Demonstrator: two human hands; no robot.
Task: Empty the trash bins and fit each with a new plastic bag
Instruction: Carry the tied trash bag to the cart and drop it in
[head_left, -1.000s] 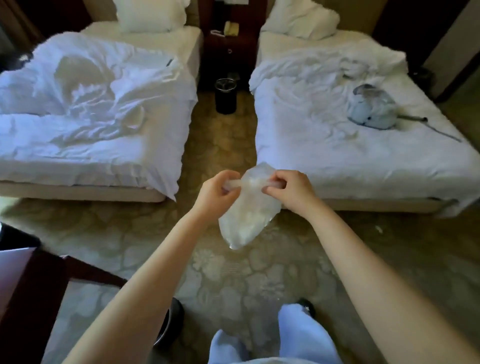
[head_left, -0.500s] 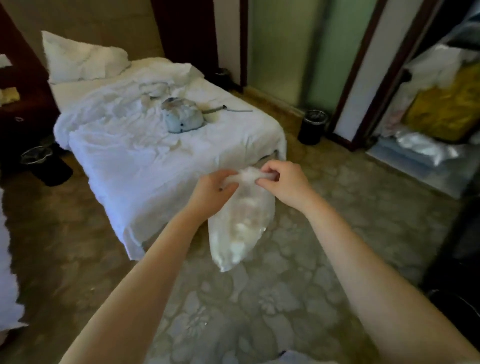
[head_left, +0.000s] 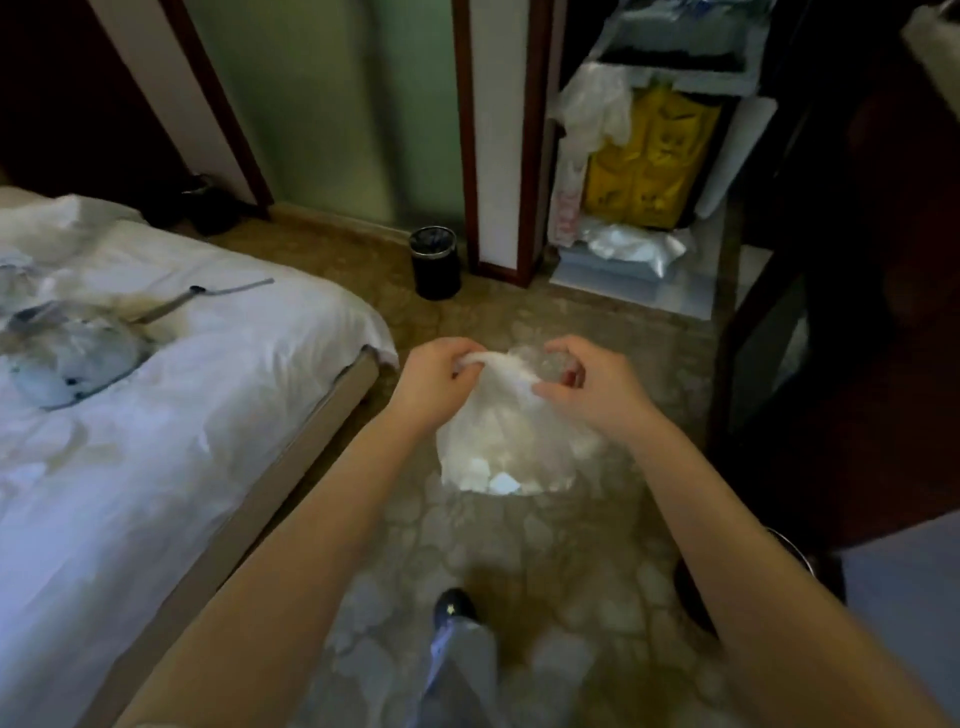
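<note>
Left hand (head_left: 434, 384) and right hand (head_left: 592, 387) both pinch the gathered neck of a filled translucent bag (head_left: 511, 452) above the carpet (head_left: 519, 545), beyond the bed's (head_left: 171, 415) foot corner.

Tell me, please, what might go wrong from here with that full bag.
The left hand and right hand hold the bag only by its gathered neck, where no knot shows; a slip could spill the white waste onto the carpet.
The plastic looks thin and bulges, so it might tear.
With eyes on the bag, a foot may knock the black bin ahead.
</note>
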